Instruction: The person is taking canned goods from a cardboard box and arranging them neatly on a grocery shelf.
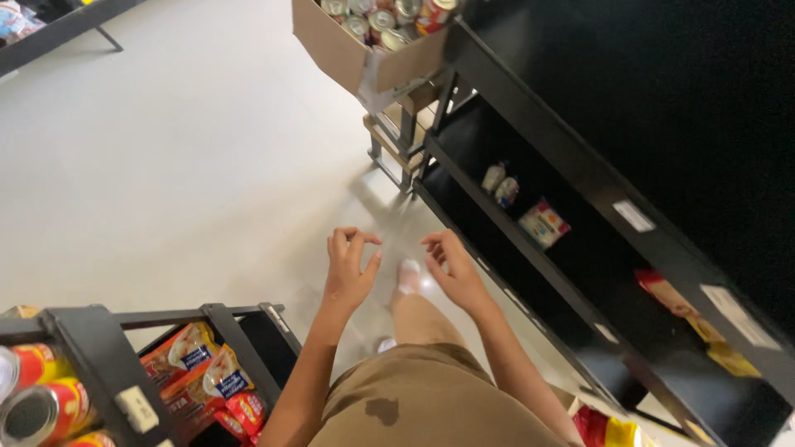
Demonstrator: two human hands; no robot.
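My left hand hangs in the air over the pale floor, fingers loosely curled and apart, holding nothing. My right hand is beside it, a little to the right, fingers also loose and empty, close to the edge of a black shelf unit. Neither hand touches anything. Below them I see my tan skirt and my foot on the floor.
The black shelves on the right hold two small bottles, a small box and yellow-red packets. A cardboard box of cans sits on a cart at top. A black cart at lower left holds cans and snack packets.
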